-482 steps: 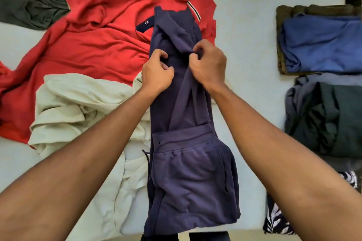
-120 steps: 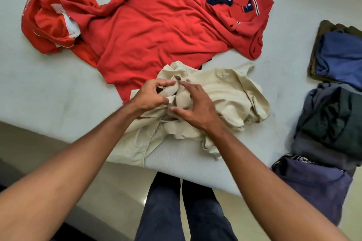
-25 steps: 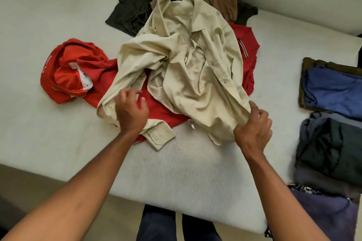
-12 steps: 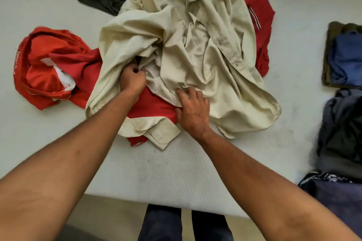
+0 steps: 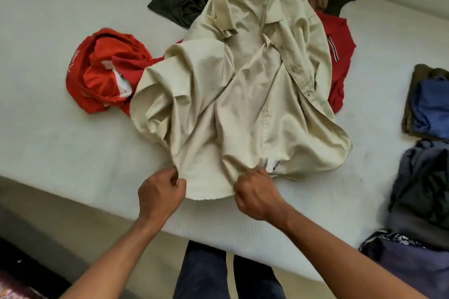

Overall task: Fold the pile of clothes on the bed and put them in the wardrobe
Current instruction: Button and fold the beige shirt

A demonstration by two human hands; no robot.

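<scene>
L hand + R hand pinch cream shirt hem | on bed

Place: a bedroom in a home.
Bed: a mattress with a white textured cover fills most of the view.
Clothes: loose shirts in the middle, folded stacks on the right.
Floor: plain beige.

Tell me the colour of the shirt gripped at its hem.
The shirt is plain cream, with no pattern; the head view, the only one, shows it.
</scene>
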